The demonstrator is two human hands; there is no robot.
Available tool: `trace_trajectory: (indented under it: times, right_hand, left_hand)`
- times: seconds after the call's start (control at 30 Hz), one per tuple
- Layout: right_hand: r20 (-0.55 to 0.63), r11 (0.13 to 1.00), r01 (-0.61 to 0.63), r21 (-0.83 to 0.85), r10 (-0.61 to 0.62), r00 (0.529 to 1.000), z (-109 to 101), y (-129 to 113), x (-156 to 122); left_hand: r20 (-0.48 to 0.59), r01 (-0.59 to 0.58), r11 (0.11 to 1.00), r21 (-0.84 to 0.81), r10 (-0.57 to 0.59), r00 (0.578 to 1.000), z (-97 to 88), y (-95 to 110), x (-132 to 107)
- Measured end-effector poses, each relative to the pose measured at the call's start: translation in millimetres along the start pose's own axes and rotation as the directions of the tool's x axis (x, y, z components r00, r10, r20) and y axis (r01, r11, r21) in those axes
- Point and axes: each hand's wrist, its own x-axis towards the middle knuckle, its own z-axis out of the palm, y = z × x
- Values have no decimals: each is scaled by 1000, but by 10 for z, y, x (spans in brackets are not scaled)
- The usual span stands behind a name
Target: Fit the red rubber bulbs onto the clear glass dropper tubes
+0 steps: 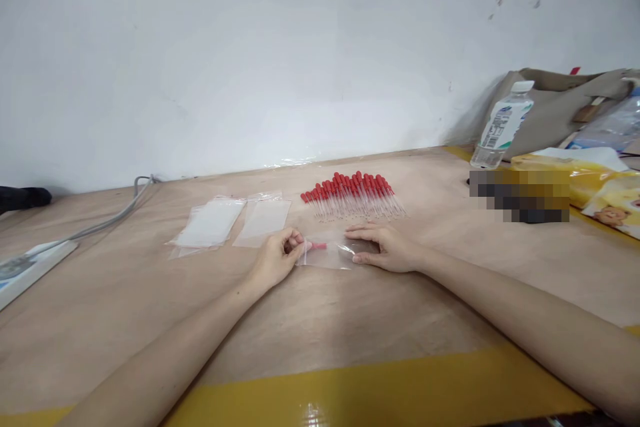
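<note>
A small clear plastic bag (pixel 327 259) lies crosswise between my hands. Inside it shows the red bulb of a dropper (pixel 319 246); its stem is hard to make out. My left hand (pixel 281 255) is closed in a pinch at the bag's left end, close to the bulb. At the other end my right hand (pixel 387 247) rests with thumb and fingers spread, touching the bag. Behind the hands lies a row of red-topped droppers (pixel 357 193) with clear stems. To the left are two piles of flat clear bags, the nearer-left pile (pixel 209 223) and a second pile (pixel 263 220).
Brown paper (pixel 300 327) covers the table, with yellow tape (pixel 390 383) along the front edge. At right stand a water bottle (pixel 503 125), a grey bag (pixel 555 107) and a yellow package (pixel 590 180). A grey cable (pixel 107 222) runs to a white power strip (pixel 37 273) at left.
</note>
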Motion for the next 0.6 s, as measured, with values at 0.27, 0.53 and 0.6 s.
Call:
trace_trajectory:
  times: [0.27, 0.53, 0.6]
  right_hand:
    - [-42, 1000, 17, 19, -16, 999, -2, -15, -23]
    - [-51, 998, -28, -63, 25, 998, 21, -43, -21]
    - [-57, 995, -28, -91, 23, 998, 21, -49, -21]
  left_hand:
    - [-46, -55, 999, 0, 55, 997, -108, -11, -60]
    - [-133, 27, 976, 217, 2, 991, -328, -77, 478]
    - [-102, 137, 956, 258, -114, 988, -293, -86, 729]
